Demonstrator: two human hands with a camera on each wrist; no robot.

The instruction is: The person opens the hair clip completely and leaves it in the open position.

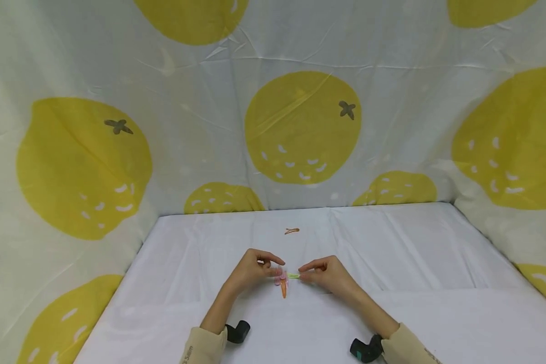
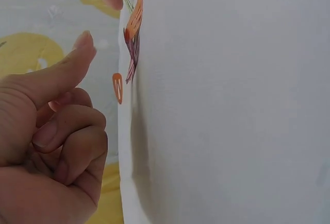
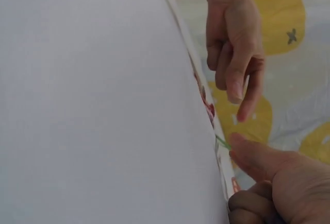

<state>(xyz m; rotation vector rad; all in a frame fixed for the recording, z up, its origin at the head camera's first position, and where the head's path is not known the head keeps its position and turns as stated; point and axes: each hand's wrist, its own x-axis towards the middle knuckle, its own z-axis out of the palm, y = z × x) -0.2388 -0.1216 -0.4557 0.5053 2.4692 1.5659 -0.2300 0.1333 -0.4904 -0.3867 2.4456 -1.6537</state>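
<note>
Thumb and index finger of my right hand (image 1: pixel 329 275) pinch the end of a thin green hair clip (image 1: pixel 293 276). The green clip (image 3: pixel 223 142) shows at those fingertips in the right wrist view. Facing it, my left hand (image 1: pixel 251 270) has its thumb and index fingertips apart, with nothing gripped between them. Its thumb tip is right at a small cluster of pink hair clips (image 1: pixel 279 277), and the other fingers are loosely bent. An orange hair clip (image 1: pixel 284 289) points toward me from that cluster. In the left wrist view the cluster's clips (image 2: pixel 132 49) overlap.
A separate orange snap clip (image 1: pixel 292 231) lies farther back on the white-covered table (image 1: pixel 414 242). A white curtain with yellow fruit print (image 1: pixel 302 126) closes off the back and sides. Black wrist devices (image 1: pixel 238 332) sit by both cuffs.
</note>
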